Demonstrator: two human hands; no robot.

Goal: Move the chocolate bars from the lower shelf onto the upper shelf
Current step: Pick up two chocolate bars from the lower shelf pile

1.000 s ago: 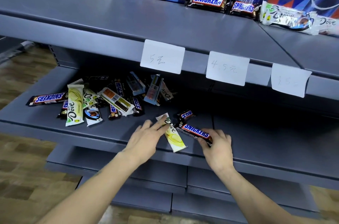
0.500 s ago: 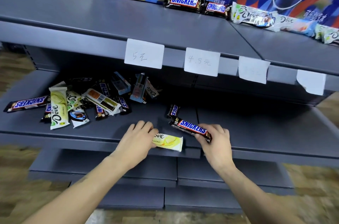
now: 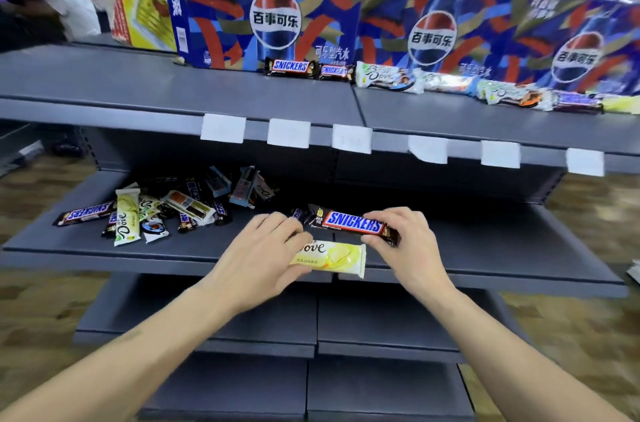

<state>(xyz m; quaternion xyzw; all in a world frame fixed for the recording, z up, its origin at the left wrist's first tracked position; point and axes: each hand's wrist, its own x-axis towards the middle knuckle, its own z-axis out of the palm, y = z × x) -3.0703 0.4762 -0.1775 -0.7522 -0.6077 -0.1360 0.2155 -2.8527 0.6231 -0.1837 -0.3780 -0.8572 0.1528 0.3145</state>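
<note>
My left hand (image 3: 263, 248) grips the left end of a yellow Dove bar (image 3: 334, 257), lifted just above the front lip of the lower shelf (image 3: 104, 250). In my right hand (image 3: 403, 241) is a brown Snickers bar (image 3: 353, 222), pinched at its right end and raised off the shelf. A small dark bar (image 3: 298, 214) lies behind my left fingers. Several mixed bars are heaped on the lower shelf's left part (image 3: 166, 210). On the upper shelf (image 3: 138, 86) a row of bars (image 3: 398, 79) lies along its back, right of centre.
Blue Pepsi cartons (image 3: 273, 13) stand behind the row on the upper shelf, with a yellow box (image 3: 142, 22) at their left. White price tags (image 3: 289, 132) hang on the upper shelf's front edge. Two lower grey shelves (image 3: 242, 317) sit below. People stand at far left (image 3: 69, 2).
Both hands have lifted their bars off the lower shelf. The Dove bar was turned from lengthwise to crosswise. The camera has tilted up, showing more of the upper shelf.
</note>
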